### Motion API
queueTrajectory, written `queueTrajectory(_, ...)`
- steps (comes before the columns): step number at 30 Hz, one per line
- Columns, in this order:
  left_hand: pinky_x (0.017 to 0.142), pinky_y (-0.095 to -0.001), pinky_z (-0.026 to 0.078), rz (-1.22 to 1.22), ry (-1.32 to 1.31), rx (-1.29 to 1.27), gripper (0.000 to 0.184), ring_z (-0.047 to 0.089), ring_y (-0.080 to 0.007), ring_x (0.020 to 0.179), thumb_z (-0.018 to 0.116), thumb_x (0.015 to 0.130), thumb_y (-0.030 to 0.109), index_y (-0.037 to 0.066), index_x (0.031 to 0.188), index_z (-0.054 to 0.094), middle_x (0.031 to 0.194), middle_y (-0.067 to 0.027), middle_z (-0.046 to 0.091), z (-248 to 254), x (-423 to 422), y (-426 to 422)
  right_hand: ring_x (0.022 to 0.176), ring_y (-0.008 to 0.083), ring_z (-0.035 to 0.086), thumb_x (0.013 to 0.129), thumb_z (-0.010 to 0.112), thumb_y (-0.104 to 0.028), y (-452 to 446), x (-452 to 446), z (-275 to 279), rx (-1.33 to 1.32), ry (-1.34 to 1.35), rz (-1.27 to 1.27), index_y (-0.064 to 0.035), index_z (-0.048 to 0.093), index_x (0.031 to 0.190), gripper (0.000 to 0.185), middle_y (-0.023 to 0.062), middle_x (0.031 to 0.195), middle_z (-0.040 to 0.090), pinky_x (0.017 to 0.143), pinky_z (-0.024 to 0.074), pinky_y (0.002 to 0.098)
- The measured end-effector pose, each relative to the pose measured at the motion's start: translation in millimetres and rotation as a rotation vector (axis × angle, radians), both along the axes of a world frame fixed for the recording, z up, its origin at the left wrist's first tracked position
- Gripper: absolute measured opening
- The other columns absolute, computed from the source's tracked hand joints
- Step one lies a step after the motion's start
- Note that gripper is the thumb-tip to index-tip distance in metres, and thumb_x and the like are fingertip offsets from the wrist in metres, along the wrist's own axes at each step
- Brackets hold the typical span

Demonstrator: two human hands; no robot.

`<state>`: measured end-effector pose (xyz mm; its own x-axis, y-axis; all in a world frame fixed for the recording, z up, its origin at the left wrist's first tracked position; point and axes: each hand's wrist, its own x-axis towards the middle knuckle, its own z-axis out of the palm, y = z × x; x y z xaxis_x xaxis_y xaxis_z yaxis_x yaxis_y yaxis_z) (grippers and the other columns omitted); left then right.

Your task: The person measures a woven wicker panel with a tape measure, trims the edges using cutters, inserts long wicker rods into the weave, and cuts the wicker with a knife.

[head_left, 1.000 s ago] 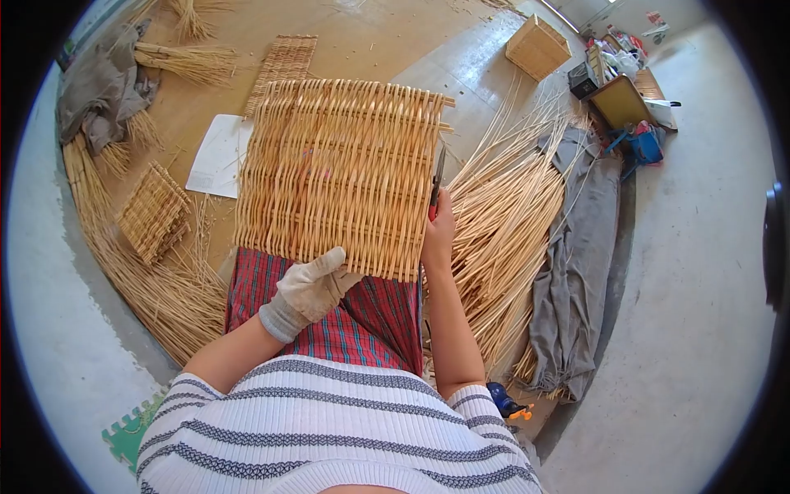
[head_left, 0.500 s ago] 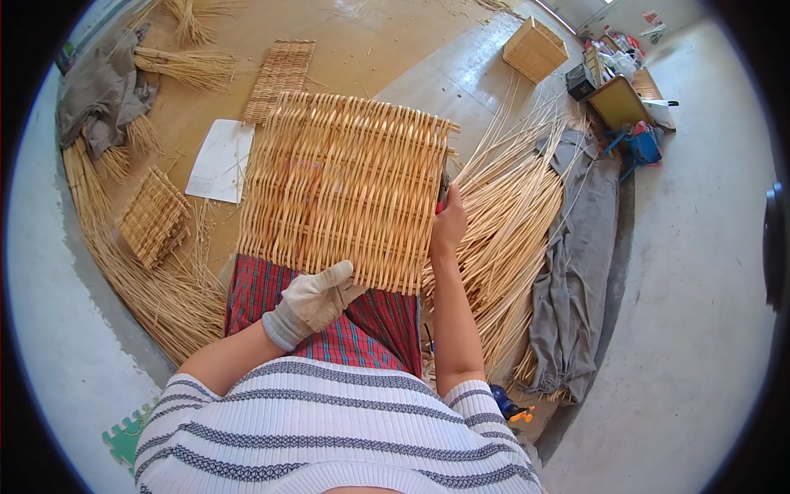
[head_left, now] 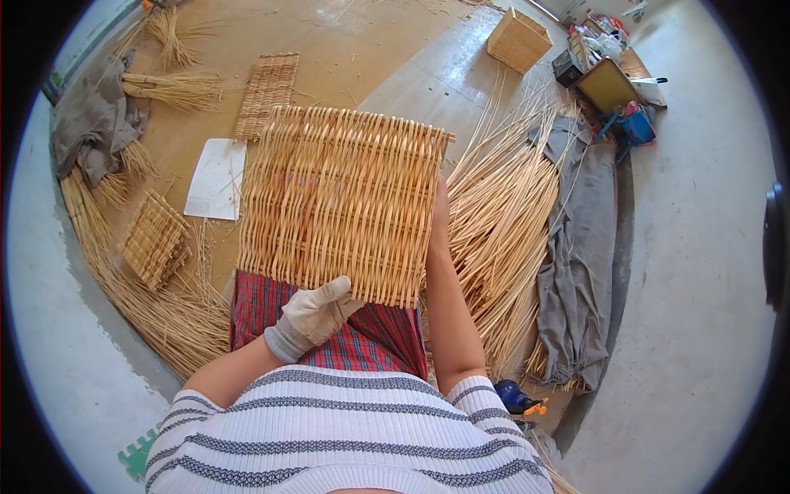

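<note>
A woven wicker panel [head_left: 341,206], roughly square, is held up over my lap. My left hand [head_left: 317,314], in a pale work glove, grips its lower edge with the thumb on the near face and the fingers behind. At the panel's right edge is my bare right hand [head_left: 441,216], mostly hidden behind the weave. Its fingers and anything in them do not show. Short stake ends stick out at the panel's upper right corner. Under the panel lies red plaid cloth [head_left: 263,305] across my lap.
Loose wicker rods [head_left: 502,222] lie to the right beside grey cloth [head_left: 576,263]. Smaller woven panels [head_left: 267,92] and a folded woven piece [head_left: 156,239] lie ahead and left. A white sheet [head_left: 216,179], a wicker box [head_left: 518,39] and a blue stool [head_left: 632,128] stand farther off.
My right hand has slipped farther behind the panel, and the red-handled tool seen in it earlier is now out of sight. The panel and left hand sit slightly lower in view.
</note>
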<state>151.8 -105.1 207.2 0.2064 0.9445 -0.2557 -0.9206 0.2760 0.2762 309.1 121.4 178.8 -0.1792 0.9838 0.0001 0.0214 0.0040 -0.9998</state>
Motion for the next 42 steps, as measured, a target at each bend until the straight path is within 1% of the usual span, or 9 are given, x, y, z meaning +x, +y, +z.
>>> queueTrajectory(2, 0.116, -0.0442, 0.047, -0.005, 0.016, -0.004, 0.053, 0.053, -0.0308, 0.137, 0.056, 0.104, 0.009, -0.001, 0.152, 0.037, 0.151, -0.0203, 0.050, -1, 3, -3, 0.095, 0.0146, 0.059, 0.103, 0.057, -0.021, -5, 0, 14, -0.251, 0.359, 0.031, -0.0019, 0.055, 0.127, 0.031, 0.0046, 0.108, 0.063, 0.086, 0.0479, 0.0297)
queueTrajectory(6, 0.118, -0.0439, 0.045, -0.018, 0.068, 0.008, 0.053, 0.051, -0.0308, 0.139, 0.057, 0.104, 0.009, -0.001, 0.152, 0.038, 0.153, -0.0200, 0.048, 5, 3, -1, 0.086, 0.0108, 0.058, 0.108, 0.045, -0.021, 7, 2, -21, -0.082, 0.016, -0.068, -0.0031, 0.058, 0.112, 0.022, 0.0027, 0.097, 0.063, 0.074, 0.0461, 0.0313)
queueTrajectory(14, 0.125, -0.0473, 0.034, -0.041, 0.144, -0.015, 0.057, 0.048, -0.0310, 0.141, 0.058, 0.104, 0.025, -0.001, 0.151, 0.039, 0.150, -0.0185, 0.050, -4, 26, -14, 0.072, 0.0442, 0.065, 0.102, 0.053, -0.053, 15, 17, -37, 0.185, -0.847, -0.124, -0.0051, 0.060, 0.091, 0.049, 0.0196, 0.073, 0.066, 0.063, 0.0479, 0.0529)
queueTrajectory(18, 0.110, -0.0493, 0.050, -0.377, -0.054, -0.117, 0.060, 0.064, -0.0358, 0.123, 0.060, 0.104, 0.033, -0.003, 0.149, 0.041, 0.140, -0.0215, 0.059, -3, 30, -13, 0.075, 0.0459, 0.063, 0.096, 0.058, -0.060, 4, 31, -37, 0.147, -0.640, -0.002, -0.0032, 0.063, 0.086, 0.058, 0.0241, 0.076, 0.066, 0.067, 0.0480, 0.0502)
queueTrajectory(21, 0.106, -0.0389, 0.051, -0.838, 0.504, 0.428, 0.044, 0.065, -0.0243, 0.121, 0.057, 0.106, 0.021, -0.003, 0.143, 0.051, 0.134, -0.0172, 0.065, 30, 40, 8, 0.063, 0.0221, 0.056, 0.098, 0.065, -0.047, -9, 47, -90, -0.070, -0.260, -0.051, 0.0028, 0.065, 0.089, 0.051, 0.0086, 0.071, 0.065, 0.064, 0.0452, 0.0390)
queueTrajectory(25, 0.102, -0.0416, 0.053, -0.431, 1.661, 1.206, 0.043, 0.067, -0.0278, 0.115, 0.068, 0.096, 0.023, 0.011, 0.137, 0.061, 0.128, -0.0107, 0.067, 59, 51, 57, 0.070, 0.0136, 0.060, 0.101, 0.064, -0.037, -48, 82, -130, -0.240, -0.122, 0.064, 0.0000, 0.069, 0.100, 0.037, 0.0017, 0.080, 0.067, 0.066, 0.0471, 0.0296)
queueTrajectory(28, 0.127, -0.0651, 0.000, -0.055, 2.133, 1.548, 0.058, 0.039, -0.0314, 0.149, 0.071, 0.084, 0.041, 0.015, 0.135, 0.064, 0.147, -0.0120, 0.058, 42, 50, 101, 0.098, 0.0185, 0.069, 0.099, 0.066, -0.029, -100, 83, -124, 0.023, -0.211, 0.015, -0.0007, 0.065, 0.122, 0.037, 0.0083, 0.108, 0.071, 0.087, 0.0517, 0.0322)
queueTrajectory(39, 0.122, -0.0662, 0.018, 0.034, 2.108, 1.115, 0.040, 0.061, -0.0328, 0.119, 0.076, 0.075, 0.045, 0.010, 0.091, 0.069, 0.096, -0.0090, 0.065, 33, 17, 148, 0.089, 0.0133, 0.064, 0.095, 0.061, -0.008, -88, 83, -66, -0.222, -0.278, 0.069, 0.0005, 0.066, 0.120, 0.026, 0.0045, 0.103, 0.072, 0.080, 0.0509, 0.0286)
queueTrajectory(42, 0.102, -0.0589, 0.038, 0.260, 2.128, 1.048, 0.046, 0.061, -0.0319, 0.112, 0.075, 0.077, 0.049, 0.009, 0.100, 0.070, 0.099, -0.0102, 0.065, 19, 5, 147, 0.064, 0.0145, 0.041, 0.098, 0.067, -0.023, -90, 78, -33, -0.039, -0.468, 0.011, -0.0007, 0.057, 0.092, 0.025, 0.0039, 0.066, 0.042, 0.059, 0.0393, 0.0344)
